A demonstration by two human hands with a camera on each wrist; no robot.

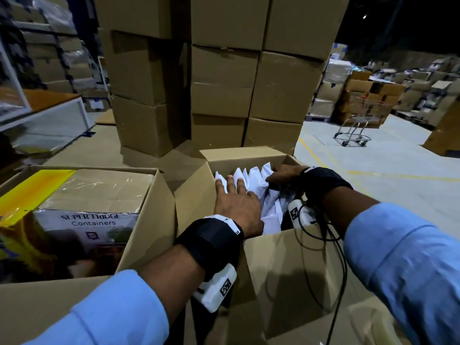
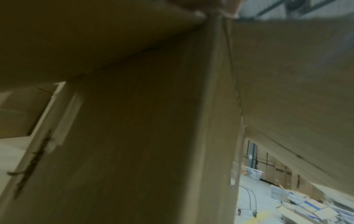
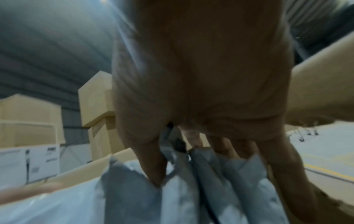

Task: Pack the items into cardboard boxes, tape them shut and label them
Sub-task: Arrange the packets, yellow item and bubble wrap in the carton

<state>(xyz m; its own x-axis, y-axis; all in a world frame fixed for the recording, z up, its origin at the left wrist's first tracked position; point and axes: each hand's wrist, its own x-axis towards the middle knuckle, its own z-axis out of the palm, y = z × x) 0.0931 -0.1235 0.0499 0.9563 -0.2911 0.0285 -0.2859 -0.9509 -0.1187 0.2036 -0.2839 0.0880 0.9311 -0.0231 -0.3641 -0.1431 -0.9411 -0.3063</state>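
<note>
Inside box (image 1: 286, 257), hands (image 1: 236, 205) pressing packets (image 1: 254, 180).

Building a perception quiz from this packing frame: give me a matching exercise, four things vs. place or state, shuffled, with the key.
Column A
1. left hand
2. right hand
3. Containers carton
4. shopping trolley

Column B
a. standing on the concrete floor, far right
b. fingers spread flat on the white packets
c. inside the open box on the left
d. fingers pushed in among the packets at the open box's right side

Pairs: 1-b, 2-d, 3-c, 4-a
</note>
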